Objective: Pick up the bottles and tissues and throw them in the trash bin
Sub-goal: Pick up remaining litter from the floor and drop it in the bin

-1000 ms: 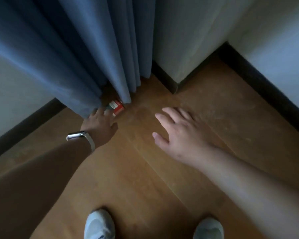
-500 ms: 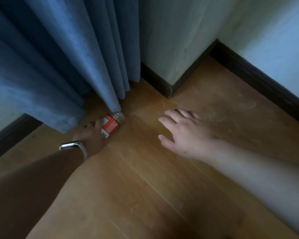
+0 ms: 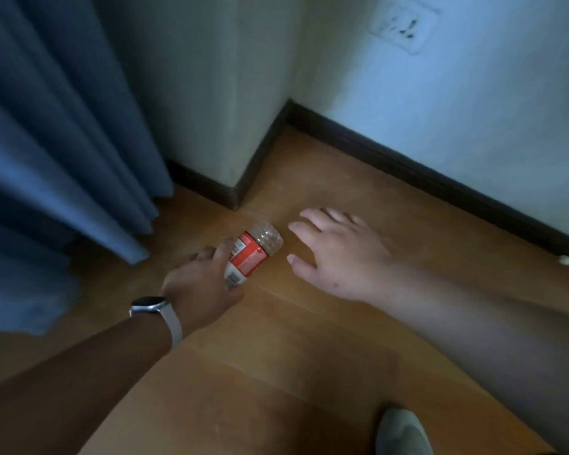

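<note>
**Plastic bottle pulled out from the curtain**

I see the left hand (image 3: pixel 199 284) now gripping the bottle (image 3: pixel 251 254), lifted clear of the curtain (image 3: pixel 63 152) above the floor (image 3: pixel 276 372). The right hand (image 3: pixel 337 257) hovers open, empty. Next comes the bin, I think.

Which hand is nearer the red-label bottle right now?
Left. The left hand is wrapped around the bottle, holding it above the floor. The right hand is spread open just to the bottle's right, not touching it.
</note>
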The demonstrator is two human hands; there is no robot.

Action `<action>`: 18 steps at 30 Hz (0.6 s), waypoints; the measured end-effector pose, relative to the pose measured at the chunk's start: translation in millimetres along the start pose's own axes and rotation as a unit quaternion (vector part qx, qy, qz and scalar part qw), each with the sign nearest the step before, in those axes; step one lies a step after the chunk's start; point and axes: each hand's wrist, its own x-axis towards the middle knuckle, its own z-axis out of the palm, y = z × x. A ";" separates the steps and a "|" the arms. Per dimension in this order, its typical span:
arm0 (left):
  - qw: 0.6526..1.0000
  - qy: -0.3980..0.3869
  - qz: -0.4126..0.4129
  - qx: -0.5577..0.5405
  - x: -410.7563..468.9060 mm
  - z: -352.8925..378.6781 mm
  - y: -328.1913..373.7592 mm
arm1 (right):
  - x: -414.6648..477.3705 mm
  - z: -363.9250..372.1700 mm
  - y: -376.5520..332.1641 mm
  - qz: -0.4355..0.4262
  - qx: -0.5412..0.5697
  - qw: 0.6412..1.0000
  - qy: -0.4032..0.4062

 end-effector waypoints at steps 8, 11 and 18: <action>0.994 -0.018 0.103 -0.021 10.9 -32.5 137.9 | -138.2 -30.9 108.5 0.144 -0.020 0.989 0.012; 0.990 0.004 0.139 -0.028 9.1 -28.5 185.1 | -171.8 -13.5 150.2 0.168 -0.012 0.986 0.018; 0.987 0.000 0.158 0.008 13.0 27.2 332.7 | -265.7 55.4 278.2 0.210 0.013 0.977 0.037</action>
